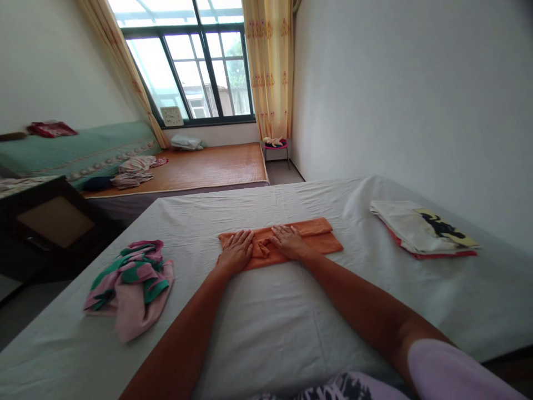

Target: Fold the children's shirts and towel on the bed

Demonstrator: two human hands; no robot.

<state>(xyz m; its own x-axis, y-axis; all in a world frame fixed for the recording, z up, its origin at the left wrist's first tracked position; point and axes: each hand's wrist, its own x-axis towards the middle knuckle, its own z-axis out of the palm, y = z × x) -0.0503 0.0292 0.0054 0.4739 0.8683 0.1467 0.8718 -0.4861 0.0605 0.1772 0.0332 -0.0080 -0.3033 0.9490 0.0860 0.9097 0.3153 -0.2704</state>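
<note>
An orange garment (318, 236), folded into a long strip, lies flat on the white-sheeted bed (266, 316) in front of me. My left hand (238, 249) rests palm down on its left end, fingers stretched out. Near the middle of the strip, my right hand (287, 240) is also laid flat with its fingers extended. Between the two hands the cloth bunches into a small raised fold. The parts of the cloth beneath my palms are hidden.
To the left lies a crumpled pink and green garment (135, 283). At the right sits a folded stack of clothes (420, 230), white over red. Beyond are a mat-covered bed (216, 164), a dark cabinet (54, 222) and a small stool (276, 145) below the curtain.
</note>
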